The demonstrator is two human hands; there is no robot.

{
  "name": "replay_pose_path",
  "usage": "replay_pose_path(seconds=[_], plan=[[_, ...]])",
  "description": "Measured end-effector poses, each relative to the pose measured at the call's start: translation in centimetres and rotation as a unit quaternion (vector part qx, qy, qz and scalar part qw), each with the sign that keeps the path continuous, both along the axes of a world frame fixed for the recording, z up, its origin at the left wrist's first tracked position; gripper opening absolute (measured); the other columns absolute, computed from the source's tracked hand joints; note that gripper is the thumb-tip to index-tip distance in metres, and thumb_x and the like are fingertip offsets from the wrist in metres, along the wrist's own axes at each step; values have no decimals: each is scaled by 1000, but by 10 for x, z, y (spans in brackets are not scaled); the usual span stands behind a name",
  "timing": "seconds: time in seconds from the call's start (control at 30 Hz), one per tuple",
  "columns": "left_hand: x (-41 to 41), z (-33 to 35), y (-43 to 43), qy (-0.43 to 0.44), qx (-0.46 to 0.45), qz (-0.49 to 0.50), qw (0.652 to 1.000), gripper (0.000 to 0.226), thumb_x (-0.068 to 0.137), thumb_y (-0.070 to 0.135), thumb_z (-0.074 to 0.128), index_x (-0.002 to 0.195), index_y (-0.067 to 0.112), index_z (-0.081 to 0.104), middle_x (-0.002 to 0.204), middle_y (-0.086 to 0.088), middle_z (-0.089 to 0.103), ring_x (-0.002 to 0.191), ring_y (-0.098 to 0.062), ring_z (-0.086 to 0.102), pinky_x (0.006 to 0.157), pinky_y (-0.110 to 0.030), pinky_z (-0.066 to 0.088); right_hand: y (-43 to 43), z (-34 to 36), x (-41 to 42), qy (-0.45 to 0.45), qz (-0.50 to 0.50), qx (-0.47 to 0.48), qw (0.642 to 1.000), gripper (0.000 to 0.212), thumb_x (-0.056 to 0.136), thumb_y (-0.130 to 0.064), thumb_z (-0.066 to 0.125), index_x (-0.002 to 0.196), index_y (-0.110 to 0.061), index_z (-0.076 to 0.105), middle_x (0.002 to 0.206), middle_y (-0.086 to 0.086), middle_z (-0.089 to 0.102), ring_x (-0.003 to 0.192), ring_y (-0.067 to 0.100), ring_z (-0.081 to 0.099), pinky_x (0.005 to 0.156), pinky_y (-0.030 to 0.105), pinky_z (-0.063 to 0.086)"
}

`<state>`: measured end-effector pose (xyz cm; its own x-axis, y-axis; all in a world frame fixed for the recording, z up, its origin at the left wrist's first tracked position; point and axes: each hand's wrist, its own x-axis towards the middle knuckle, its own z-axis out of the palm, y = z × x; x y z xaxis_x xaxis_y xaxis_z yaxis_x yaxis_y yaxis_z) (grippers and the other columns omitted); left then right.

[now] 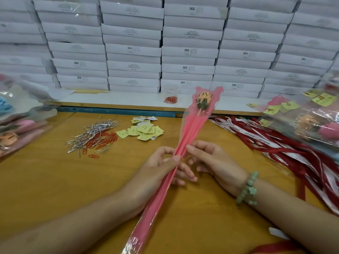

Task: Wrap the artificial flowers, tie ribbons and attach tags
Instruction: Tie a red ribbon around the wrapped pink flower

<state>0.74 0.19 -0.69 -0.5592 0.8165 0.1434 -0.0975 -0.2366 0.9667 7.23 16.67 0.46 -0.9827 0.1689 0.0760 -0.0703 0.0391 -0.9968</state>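
My left hand [159, 167] and right hand [211, 158] both pinch the gathered waist of the pink wrapper sleeve [189, 129], which slants above the table [55, 180] with the artificial flower [202, 104] at its far end. If either pinch slackens, I judge the slick pleats would spring open or the stem slide down inside. The ribbons [275, 143] lie well apart to my right, the yellow tags [143, 130] and paper clips [99, 138] beyond my left hand; nothing blocks either reach, but fetching one costs me a hand.
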Motion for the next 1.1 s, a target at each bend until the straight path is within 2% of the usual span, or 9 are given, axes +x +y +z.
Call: replay_pose_path(seconds=[0.1,0.27,0.37,0.47,0.63,0.87,1.0,1.1], plan=[[1,1,-2,9,-20,5,1000,33,92,26,53,117,5,49,85,-15,73,84,-28,73,69,-26,58,1,-1,0,3,1,-16,1000,18,82,-30,63,93,-16,67,72,-9,69,62,0,60,53,12,46],[-4,-3,-4,18,-51,41,998,29,91,31,56,112,11,60,96,-9,74,89,-23,71,74,-28,58,3,-2,-1,-10,-6,-29,1000,10,94,-13,55,95,-13,65,73,-5,70,64,4,64,52,14,48],[-5,-4,-5,-17,-46,45,998,23,88,25,60,107,11,62,93,-10,73,80,-22,68,74,-31,58,4,-2,0,-13,-3,-27,1000,9,94,-12,55,95,-11,64,70,-5,69,63,5,64,52,15,49],[-7,-4,-4,-30,-44,43,998,27,83,26,63,104,9,64,89,-9,71,85,-21,64,83,-36,53,3,-2,1,-12,10,-8,1000,8,93,-12,55,95,-9,63,66,-6,67,63,4,63,53,14,50],[-11,-3,-5,-71,-35,17,997,22,79,14,70,99,6,68,91,-12,70,78,-17,67,68,-22,57,2,0,2,-15,22,16,1000,9,93,-12,56,97,-8,63,67,-8,66,64,4,62,56,15,49],[-16,2,-6,-122,-14,-37,992,38,78,5,72,113,-1,59,92,-16,72,75,-17,71,64,-22,56,3,0,2,-19,37,46,998,14,93,-13,56,102,-7,66,81,2,64,67,5,60,58,16,49],[-18,4,-7,-118,-25,-62,991,28,80,3,70,107,-1,69,91,-16,72,72,-14,70,64,-21,55,4,0,2,-18,53,41,998,13,91,-16,59,99,-10,67,82,2,65,68,6,61,58,16,49],[-17,4,-7,-115,-27,-52,992,28,78,5,68,106,-1,68,87,-12,72,68,-12,69,62,-20,55,7,2,3,-20,67,19,997,30,80,-28,65,101,-5,67,83,3,67,68,6,62,58,16,51]])
